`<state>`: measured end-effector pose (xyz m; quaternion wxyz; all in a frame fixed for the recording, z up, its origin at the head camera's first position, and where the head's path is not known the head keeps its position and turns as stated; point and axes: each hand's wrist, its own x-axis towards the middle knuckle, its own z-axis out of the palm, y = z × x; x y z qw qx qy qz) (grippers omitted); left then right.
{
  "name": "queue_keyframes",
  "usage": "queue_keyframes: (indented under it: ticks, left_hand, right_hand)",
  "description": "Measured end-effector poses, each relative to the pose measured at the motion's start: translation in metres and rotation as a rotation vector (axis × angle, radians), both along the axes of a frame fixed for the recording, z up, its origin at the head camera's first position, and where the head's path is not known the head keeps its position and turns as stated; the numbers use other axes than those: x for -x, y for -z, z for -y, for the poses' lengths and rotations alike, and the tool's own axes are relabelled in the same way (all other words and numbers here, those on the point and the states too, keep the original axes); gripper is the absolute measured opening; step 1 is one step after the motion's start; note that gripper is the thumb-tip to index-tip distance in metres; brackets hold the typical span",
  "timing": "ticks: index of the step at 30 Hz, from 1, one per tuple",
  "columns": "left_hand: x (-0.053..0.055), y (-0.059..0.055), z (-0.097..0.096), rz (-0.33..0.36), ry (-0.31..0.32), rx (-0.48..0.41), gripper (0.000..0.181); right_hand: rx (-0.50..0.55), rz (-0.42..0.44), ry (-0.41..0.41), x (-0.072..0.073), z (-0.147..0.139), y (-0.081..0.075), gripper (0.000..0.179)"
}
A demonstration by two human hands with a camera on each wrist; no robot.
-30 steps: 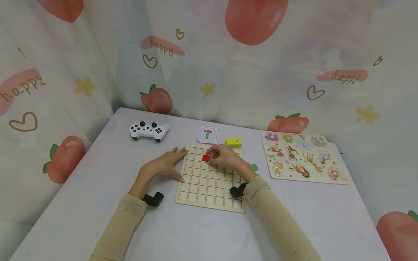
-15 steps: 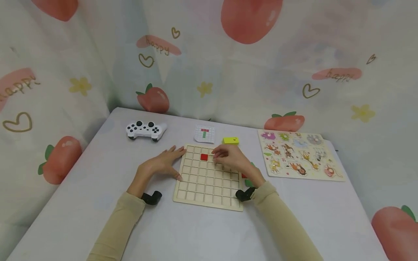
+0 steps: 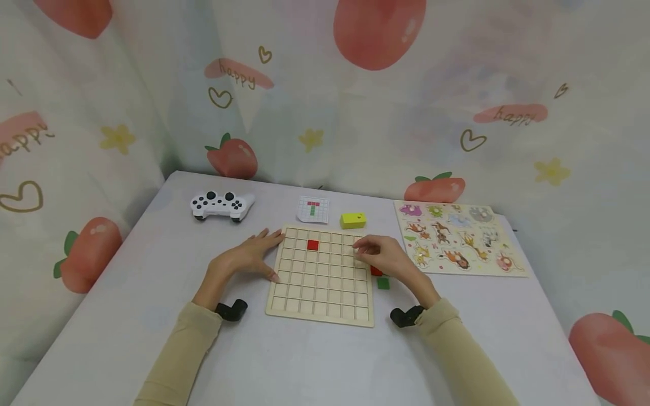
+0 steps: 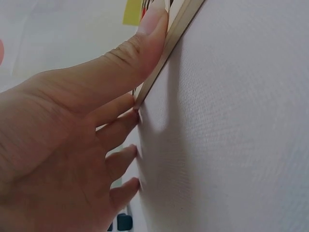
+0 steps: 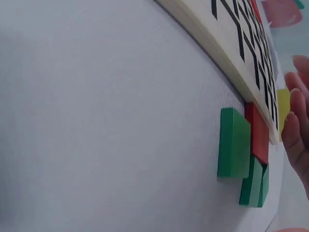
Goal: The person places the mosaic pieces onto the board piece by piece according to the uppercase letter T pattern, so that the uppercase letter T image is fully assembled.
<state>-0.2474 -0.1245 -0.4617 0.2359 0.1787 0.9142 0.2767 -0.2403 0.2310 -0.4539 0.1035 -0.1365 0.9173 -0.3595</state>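
Observation:
A pale wooden grid board lies on the table, with one red square tile in a cell of its second row. At the board's left edge my left hand rests with fingers spread; in the left wrist view its thumb lies along the rim. My right hand is over the board's right edge, fingers loosely bent, nothing visible between them. Under it, beside the board, the right wrist view shows another red tile against the edge and green tiles next to it.
Behind the board are a pattern card with a red and green T and a yellow block. A white game controller sits back left. An animal puzzle board lies at the right. A printed curtain hangs behind.
My right hand has moved from beside the red tile on the board rightward to the board's right edge, uncovering the tile. My left hand has stayed at the left edge.

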Motion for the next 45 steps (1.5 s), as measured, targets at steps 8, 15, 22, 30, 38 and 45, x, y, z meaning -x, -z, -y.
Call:
queue_keyframes:
  ticks: [8, 15, 22, 30, 38, 45]
  left_hand:
    - [0.000, 0.000, 0.002, -0.007, 0.004, -0.010, 0.109]
    - [0.000, 0.002, 0.002, -0.001, 0.002, -0.008, 0.109]
    - [-0.001, 0.002, 0.003, -0.006, 0.007, -0.020, 0.109]
    - [-0.001, 0.001, 0.002, -0.008, 0.011, -0.025, 0.109]
    - [0.000, 0.004, 0.004, -0.018, 0.018, -0.025, 0.109]
    - [0.000, 0.004, 0.006, -0.017, 0.023, -0.032, 0.109]
  right_hand:
    - [-0.050, 0.005, 0.041, -0.004, -0.023, 0.005, 0.027]
    - [-0.085, 0.032, 0.059, -0.003, -0.038, 0.010, 0.025]
    - [-0.093, 0.060, 0.052, 0.000, -0.045, 0.012, 0.027]
    - [-0.128, 0.072, 0.039, 0.005, -0.045, 0.011, 0.026]
    - [-0.133, 0.083, 0.027, 0.008, -0.043, 0.009, 0.024]
    - [-0.110, 0.098, 0.042, 0.009, -0.042, 0.010, 0.023]
